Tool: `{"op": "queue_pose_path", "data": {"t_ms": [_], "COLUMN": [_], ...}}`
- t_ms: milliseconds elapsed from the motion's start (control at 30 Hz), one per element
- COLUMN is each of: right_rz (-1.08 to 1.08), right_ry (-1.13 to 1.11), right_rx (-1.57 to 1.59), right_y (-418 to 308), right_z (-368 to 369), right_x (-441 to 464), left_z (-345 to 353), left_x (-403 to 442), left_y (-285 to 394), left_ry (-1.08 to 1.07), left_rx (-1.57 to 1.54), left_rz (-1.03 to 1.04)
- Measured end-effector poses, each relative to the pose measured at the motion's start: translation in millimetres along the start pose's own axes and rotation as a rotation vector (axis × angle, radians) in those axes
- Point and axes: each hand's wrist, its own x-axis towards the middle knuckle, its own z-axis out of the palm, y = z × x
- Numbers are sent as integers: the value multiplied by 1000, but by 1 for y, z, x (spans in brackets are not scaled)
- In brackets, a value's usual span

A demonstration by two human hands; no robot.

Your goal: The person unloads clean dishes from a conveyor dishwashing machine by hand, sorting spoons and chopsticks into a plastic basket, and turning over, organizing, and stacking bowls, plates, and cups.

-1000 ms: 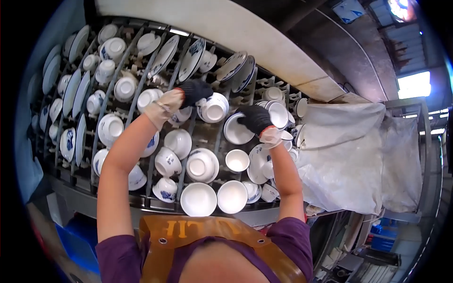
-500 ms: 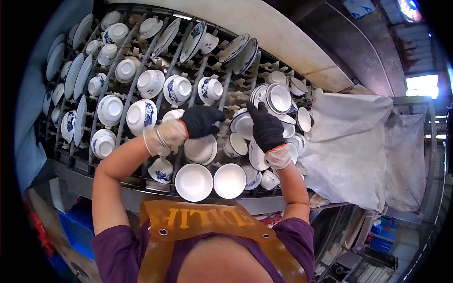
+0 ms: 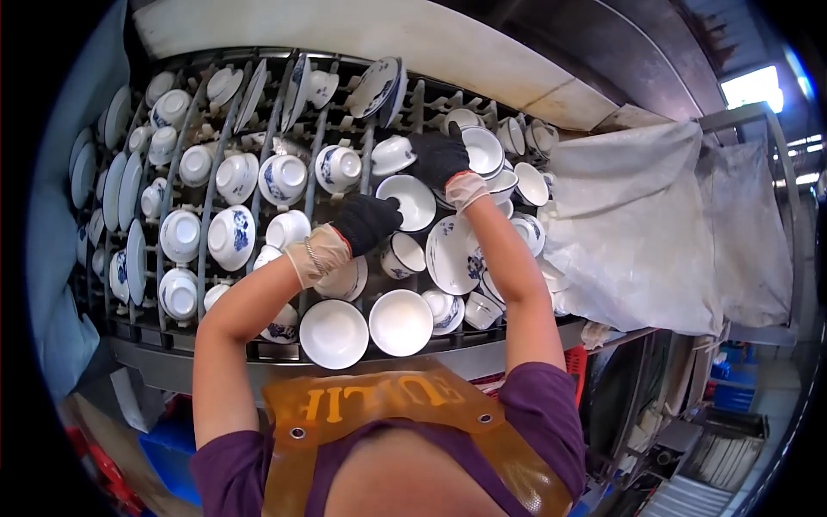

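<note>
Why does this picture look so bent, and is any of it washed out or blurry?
Head view: the front rail bows and corners go black, suggesting a very wide lens; head view: the upper-right bright opening glares white; head view: the top edge of the apron looks blurred.

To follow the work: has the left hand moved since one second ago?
Yes: the left hand moved down the view, clearly nearer to the front rail.

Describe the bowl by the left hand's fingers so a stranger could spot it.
On the rack, find the black-gloved left hand. The bowl beside it shows its open white inside; only this one has a left fingertip over its rim.
</note>
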Motion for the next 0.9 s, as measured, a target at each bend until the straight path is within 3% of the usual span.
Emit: {"op": "queue_pose_path", "data": {"t_ms": [67, 100, 133, 200, 267, 367, 400, 467, 533, 600, 667, 733, 800, 900], "right_rz": [31, 27, 22, -23, -89, -4, -3, 150, 390, 551, 524, 242, 317, 267], "right_ry": [-219, -288, -357, -377, -537, -520, -504, -381, -500, -484, -322, -126, -51, 114], "right_rx": [-141, -204, -266, -335, -384, -462, -481, -541, -589, -635, -369, 119, 218, 329], "right_y": [-9, -13, -13, 0, 8, 78, 100, 120, 150, 172, 181, 155, 116, 109], "right_z": [-25, -37, -44, -44, -78, -57, -63, -75, -66, -62, -56, -50, -34, -1], "right_x": [2, 1, 0, -10, -19, -65, -86, -110, -109, -101, -91, -79, -77, -72], "left_z": [-7, -13, -13, -6, -22, -34, -39, -21, -28, -25, 11, 40, 32, 25], "left_x": [-4, -8, -12, -27, -44, -57, -57, -52, -53, -47, -28, -7, -2, -3], "left_y": [-18, -22, -31, -47, -55, -60, -62, -69, -62, -63, -72, -77, -64, -51], "left_ry": [66, 7, 9, 137, -79, -49, -136, -100, -7, 79, 89, 156, 349, 292], "left_rx": [-210, -393, -382, -568, -1168, -1409, -1474, -1569, -1513, -1435, -1237, -840, -652, -616], "left_rz": [74, -42, -45, -11, -282, -339, -453, -390, -314, -226, -302, -389, -369, -442]}}
